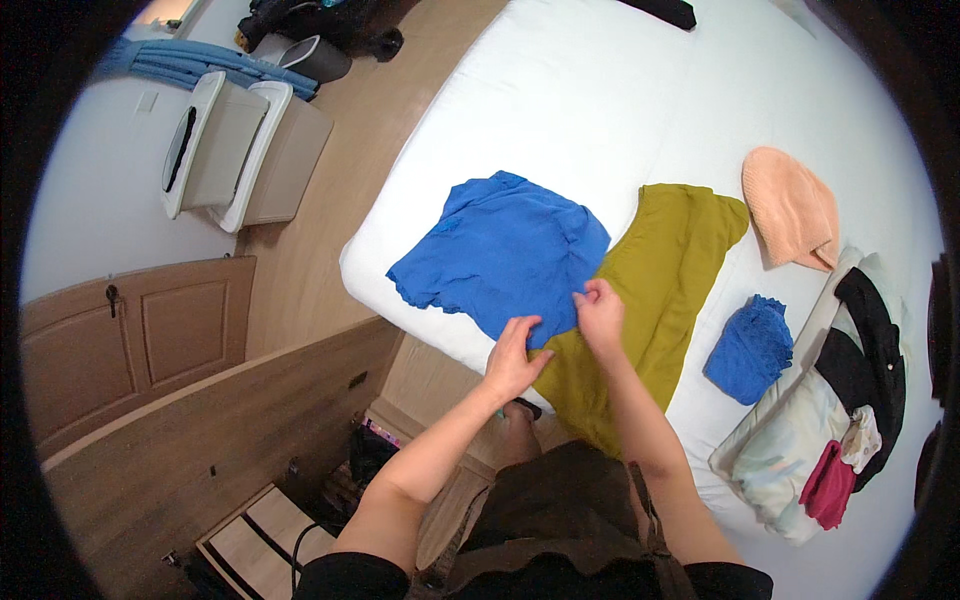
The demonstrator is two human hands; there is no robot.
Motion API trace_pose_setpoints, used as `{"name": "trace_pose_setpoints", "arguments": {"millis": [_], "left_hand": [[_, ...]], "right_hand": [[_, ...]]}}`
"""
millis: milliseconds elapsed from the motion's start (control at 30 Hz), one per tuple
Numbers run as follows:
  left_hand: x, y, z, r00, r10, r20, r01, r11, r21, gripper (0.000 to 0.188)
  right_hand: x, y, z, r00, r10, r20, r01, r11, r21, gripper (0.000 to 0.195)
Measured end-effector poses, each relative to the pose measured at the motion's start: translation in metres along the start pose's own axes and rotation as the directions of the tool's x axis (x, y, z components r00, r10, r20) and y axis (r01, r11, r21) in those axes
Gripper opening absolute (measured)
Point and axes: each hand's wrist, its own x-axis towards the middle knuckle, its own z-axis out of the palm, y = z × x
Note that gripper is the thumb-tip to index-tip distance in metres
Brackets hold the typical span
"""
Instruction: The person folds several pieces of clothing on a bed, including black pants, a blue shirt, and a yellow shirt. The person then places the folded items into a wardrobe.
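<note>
A blue cloth garment (510, 247) lies spread near the corner of the white-covered bed (570, 97), its lower left edge frilled or wavy. My left hand (517, 360) is at its near edge, thumb and fingers apart and nothing held between them. At the garment's right edge is my right hand (600, 319), fingers curled and thumb near the index finger; whether cloth is pinched there I cannot tell. Beneath both forearms stretches an olive-green garment (667, 285), which hangs over the bed's near edge towards my body and partly underlies the blue one.
To the right lie a folded peach textured cloth (787, 206), a bundled blue garment (750, 352) and a pale pillow (787, 465) bearing black clothing (874, 375) and a dark pink cloth (828, 486). A wooden panel (225, 405) and lidded bins (277, 165) stand left.
</note>
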Motion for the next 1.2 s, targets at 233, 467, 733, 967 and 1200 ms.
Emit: {"name": "trace_pose_setpoints", "arguments": {"millis": [233, 467, 733, 967, 1200], "left_hand": [[-0.006, 0.029, -0.062, 0.972, -0.080, -0.219, 0.028, 0.972, -0.233, 0.040], [-0.039, 0.115, -0.188, 0.972, -0.177, -0.155, -0.022, 0.587, -0.809, 0.027], [-0.092, 0.180, -0.312, 0.982, 0.032, -0.185, -0.176, 0.505, -0.845, 0.032], [-0.124, 0.165, -0.381, 0.656, 0.410, -0.633, -0.422, 0.895, 0.143, 0.019], [-0.163, 0.215, -0.395, 0.868, 0.015, -0.496, -0.366, 0.693, -0.621, 0.021]], "right_hand": [[-0.085, -0.116, -0.005, 0.851, -0.295, 0.435, -0.118, 0.699, 0.705, 0.015], [-0.101, -0.198, -0.061, 0.765, -0.642, 0.046, 0.473, 0.609, 0.637, 0.037], [-0.158, -0.261, -0.087, 0.714, -0.678, 0.174, 0.558, 0.701, 0.443, 0.021], [-0.177, -0.336, -0.144, 0.753, -0.615, 0.236, 0.307, 0.645, 0.700, 0.019], [-0.193, -0.384, -0.176, 0.690, -0.482, 0.540, 0.160, 0.829, 0.535, 0.024]]}}
